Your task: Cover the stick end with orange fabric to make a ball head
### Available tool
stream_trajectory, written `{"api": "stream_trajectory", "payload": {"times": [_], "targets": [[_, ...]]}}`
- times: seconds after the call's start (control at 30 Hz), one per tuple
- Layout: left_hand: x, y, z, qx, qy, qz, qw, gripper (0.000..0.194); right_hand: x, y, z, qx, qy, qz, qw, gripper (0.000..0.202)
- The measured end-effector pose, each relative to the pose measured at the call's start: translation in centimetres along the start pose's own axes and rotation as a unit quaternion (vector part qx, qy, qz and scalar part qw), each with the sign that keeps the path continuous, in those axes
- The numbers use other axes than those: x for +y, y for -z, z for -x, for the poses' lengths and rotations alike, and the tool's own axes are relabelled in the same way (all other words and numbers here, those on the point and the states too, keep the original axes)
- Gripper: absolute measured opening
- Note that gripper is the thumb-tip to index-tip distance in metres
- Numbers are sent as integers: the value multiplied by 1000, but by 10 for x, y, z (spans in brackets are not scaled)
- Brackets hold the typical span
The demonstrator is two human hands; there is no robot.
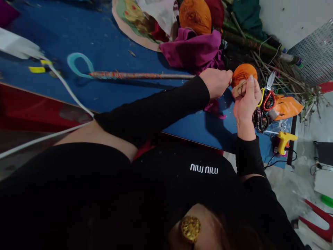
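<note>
My left hand [218,82] is closed, its fingertips beside an orange fabric-covered ball [244,72]. A long, thin, brownish stick [140,75] runs into this hand from the left, with a pale blue loop [80,65] at its far end. How the fingers sit round the stick is hidden. My right hand [248,99] pinches a crumpled tan piece [238,89] against the near side of the ball. Whether the stick joins the ball cannot be seen. Red-handled scissors [269,99] lie just right of my right hand, and magenta cloth [194,48] lies beyond my left.
A yellow glue gun [284,142] stands at the blue table's [109,38] right end near an orange packet [288,107]. Dry twigs [293,74] pile at the back right. Another orange ball [195,16] sits among cloths. A white cord [69,92] crosses the left edge.
</note>
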State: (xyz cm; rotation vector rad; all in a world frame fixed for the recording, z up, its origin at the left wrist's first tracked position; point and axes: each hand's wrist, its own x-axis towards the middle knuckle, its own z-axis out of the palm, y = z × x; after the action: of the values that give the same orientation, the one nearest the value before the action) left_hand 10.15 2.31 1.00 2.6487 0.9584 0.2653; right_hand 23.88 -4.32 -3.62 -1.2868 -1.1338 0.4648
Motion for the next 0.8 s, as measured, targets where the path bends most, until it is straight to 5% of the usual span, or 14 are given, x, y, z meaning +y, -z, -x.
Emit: {"api": "stream_trajectory", "payload": {"times": [0.3,0.53,0.67,0.8], "targets": [[-5,-15,-1,-14,-20,-22,999,40,-26,-7,5,-18,52,43,998,52],[-7,-7,7,-43,-59,8,997,40,-56,25,-6,-39,189,138,971,41],[-4,5,20,-71,-108,-27,991,38,-38,46,-25,-28,148,111,982,43],[-1,21,28,-108,-149,-55,981,36,12,57,-42,-134,16,29,990,51]]}}
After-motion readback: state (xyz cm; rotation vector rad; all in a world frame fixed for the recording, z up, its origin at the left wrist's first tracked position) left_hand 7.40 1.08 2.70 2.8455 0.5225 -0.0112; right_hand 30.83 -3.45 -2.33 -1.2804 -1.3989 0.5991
